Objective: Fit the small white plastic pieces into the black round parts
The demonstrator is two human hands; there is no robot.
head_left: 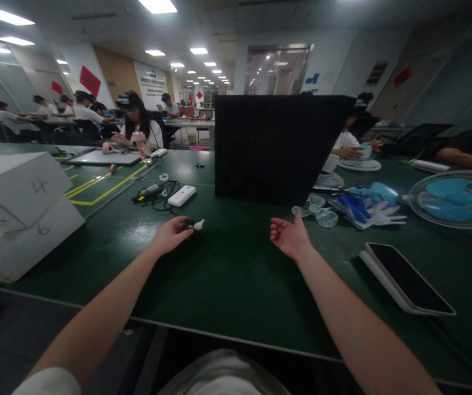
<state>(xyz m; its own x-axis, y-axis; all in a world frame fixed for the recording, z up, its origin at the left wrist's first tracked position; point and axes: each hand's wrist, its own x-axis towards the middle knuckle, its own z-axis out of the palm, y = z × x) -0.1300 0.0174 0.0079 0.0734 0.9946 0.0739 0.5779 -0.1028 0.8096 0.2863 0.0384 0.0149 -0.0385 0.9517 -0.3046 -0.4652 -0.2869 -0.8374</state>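
While the smooth green tabletop (pixel 236 285) shows a soft sheen, a small black-and-white piece (pixel 198 224) with a rounded tip is pinched, left of centre, between thumb and curled fingers of the left hand (pixel 172 236); the right hand (pixel 291 237), well apart, is relaxed, fingers half-curled, near a translucent lobed fan blade (pixel 327 218); a matte black, flat-sided box (pixel 269 148) stands beyond both.

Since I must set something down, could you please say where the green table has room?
Bare table lies between the left hand and right hand, from the black box to the near edge. Right of the box is crowded: gloves, a clear fan blade, a blue fan.
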